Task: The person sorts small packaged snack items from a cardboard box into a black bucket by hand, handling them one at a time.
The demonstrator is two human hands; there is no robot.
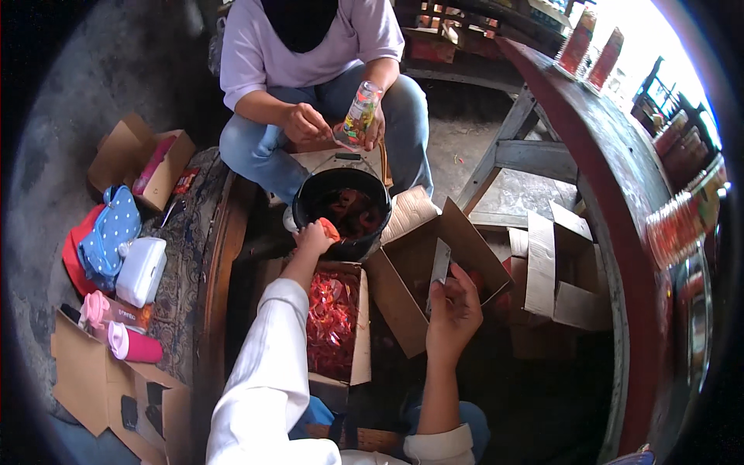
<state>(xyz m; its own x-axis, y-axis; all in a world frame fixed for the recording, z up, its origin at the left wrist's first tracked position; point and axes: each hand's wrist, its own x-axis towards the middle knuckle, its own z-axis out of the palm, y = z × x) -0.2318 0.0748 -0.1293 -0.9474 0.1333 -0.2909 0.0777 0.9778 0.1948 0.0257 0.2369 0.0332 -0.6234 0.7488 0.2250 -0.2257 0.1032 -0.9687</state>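
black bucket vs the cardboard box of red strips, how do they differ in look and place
The bucket is round and black, while the box is straight-sided brown cardboard. The bucket looks dark inside with some reddish pieces showing; the box is heaped with glossy red strips. The bucket sits farther from the camera wearer, the box nearer. Both are open at the top and hold reddish material.

Your head camera looks down and forward from above, close over your left hand and right hand. Your forearms enter from the near edge. The black bucket sits near the centre, a co-worker faces you at the far side, and the table bends along the fisheye's right rim.
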